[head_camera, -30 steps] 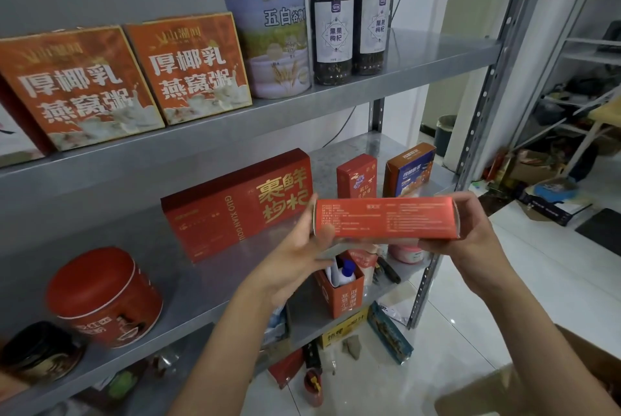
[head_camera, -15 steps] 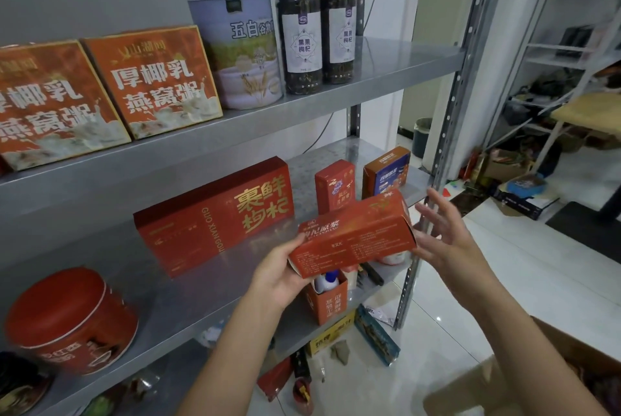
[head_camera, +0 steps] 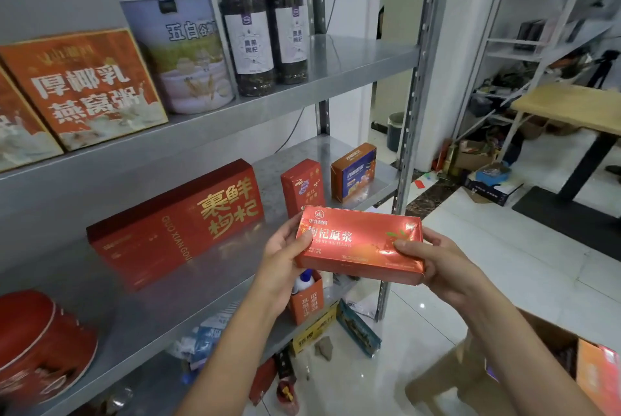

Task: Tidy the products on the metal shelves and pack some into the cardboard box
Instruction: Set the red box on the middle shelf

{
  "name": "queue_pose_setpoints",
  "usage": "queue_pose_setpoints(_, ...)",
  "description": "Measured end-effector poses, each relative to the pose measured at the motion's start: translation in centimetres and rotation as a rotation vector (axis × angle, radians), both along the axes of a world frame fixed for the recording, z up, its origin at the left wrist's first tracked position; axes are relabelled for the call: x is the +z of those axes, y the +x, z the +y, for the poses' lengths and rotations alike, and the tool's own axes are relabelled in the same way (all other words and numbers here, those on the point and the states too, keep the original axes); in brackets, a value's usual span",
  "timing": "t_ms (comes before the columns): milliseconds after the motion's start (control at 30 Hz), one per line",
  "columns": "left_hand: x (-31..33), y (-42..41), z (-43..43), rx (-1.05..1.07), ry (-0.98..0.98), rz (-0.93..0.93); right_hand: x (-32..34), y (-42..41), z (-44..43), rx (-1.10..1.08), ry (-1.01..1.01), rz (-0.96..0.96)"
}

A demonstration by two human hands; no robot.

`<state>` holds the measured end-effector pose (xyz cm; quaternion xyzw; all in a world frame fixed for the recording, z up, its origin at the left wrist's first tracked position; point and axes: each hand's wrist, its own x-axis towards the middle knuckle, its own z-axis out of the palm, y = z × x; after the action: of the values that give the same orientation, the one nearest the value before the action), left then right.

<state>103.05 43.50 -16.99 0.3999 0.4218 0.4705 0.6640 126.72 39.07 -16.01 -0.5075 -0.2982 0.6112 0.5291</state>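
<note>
Both hands (head_camera: 280, 259) (head_camera: 440, 269) grip red box (head_camera: 359, 244); long axis roughly sideways.

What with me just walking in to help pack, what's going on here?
A person stands at the metal shelves holding a flat red box in front of the middle shelf. The left hand grips its left end and the right hand its right end, printed face toward the camera. It is neither on a shelf nor in the cardboard box at the lower right, which already holds some packs.
</note>
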Motion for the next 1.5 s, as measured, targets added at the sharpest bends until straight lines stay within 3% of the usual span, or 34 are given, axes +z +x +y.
queue_pose_setpoints(133,-0.1,2.4,-0.2,-0.028,0.117,0.313,-0.6,1.1,-1.3,-0.131,0.086,-0.095)
queue_pose_setpoints(233,0.0,5.1,-0.7,0.037,0.216,0.497,-1.1,1.2,-2.4,-0.314,0.241,-0.411)
queue_pose_setpoints(333,1.3,8.9,-2.1,-0.216,0.065,0.397,-1.9,1.0,-3.9,-0.41,0.469,-0.678)
queue_pose_setpoints(433,1.4,12.4,-2.6,-0.41,-0.178,0.101,-2.8,1.0,-5.4,-0.455,0.673,-0.8)
queue_pose_setpoints(533,0.9,15.2,-2.5,-0.421,-0.128,0.045,-4.5,2.4,-6.6,-0.458,0.781,-0.924)
queue_pose_setpoints(667,-0.6,18.6,-2.9,-0.435,-0.089,0.111,-5.8,5.3,-8.2,-0.408,0.565,-0.934)
queue_pose_setpoints(867,-3.5,24.0,-4.4,-0.565,0.052,0.281,-8.4,9.2,-9.6,-0.333,0.143,-1.112)
queue_pose_setpoints(1233,-10.5,33.7,-5.7,-0.909,0.097,0.498,-15.8,16.4,-12.2,-0.488,-0.047,-1.006)
queue_pose_setpoints(1300,-12.8,34.8,-4.9,-0.929,0.169,0.685,-18.3,17.8,-12.6,-0.493,-0.152,-1.024)
queue_pose_setpoints(1433,-21.2,34.1,-2.1,-0.845,0.444,1.313,-22.9,20.1,-12.8,-0.455,-0.334,-1.129)
queue_pose_setpoints(1500,-25.2,33.5,-1.8,-0.816,0.429,1.433,-25.3,21.3,-12.5,-0.401,-0.414,-1.261)
